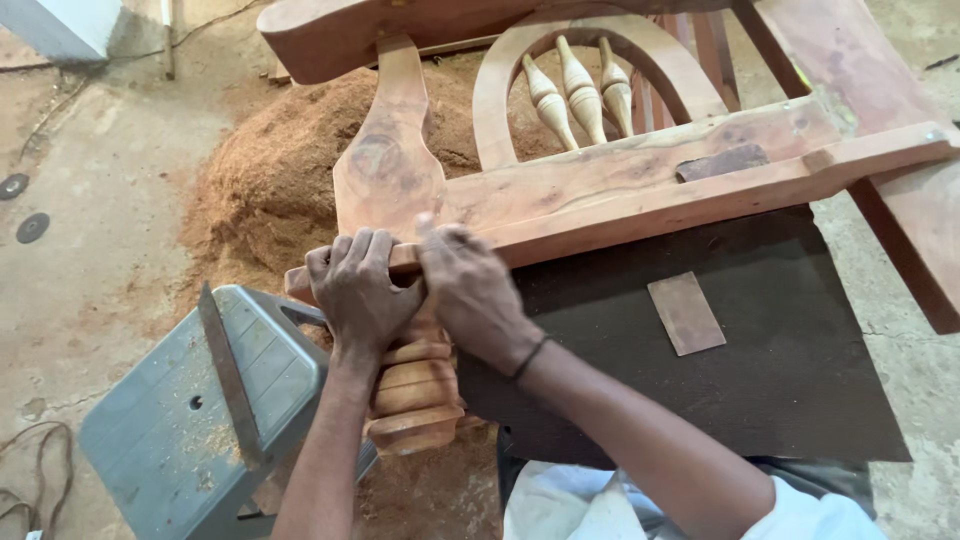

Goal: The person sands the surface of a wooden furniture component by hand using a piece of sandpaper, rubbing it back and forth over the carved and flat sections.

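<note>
Bare concrete floor, dusty and stained, with a large mound of reddish-brown sawdust heaped at its upper middle. A wooden chair frame lies tipped across the scene, reddish unfinished timber with visible grain: a curved arch holding three pale turned spindles, a flat shaped splat, and a long straight rail running toward the right edge. Under the rail sits a dark brown flat sheet, matte, with a small rectangular piece of brown sandpaper on its middle; a second darker abrasive scrap rests on the rail's upper face. At the lower left of the floor stands a grey plastic stool, dusted with sawdust, a thin flat metal blade lying across its top. Left hand and right hand are side by side at the rail's left end, both curled closed over its edge, knuckles up, just above a ribbed turned leg. A black band circles the right wrist. Two dark discs lie near the floor's left edge.
</note>
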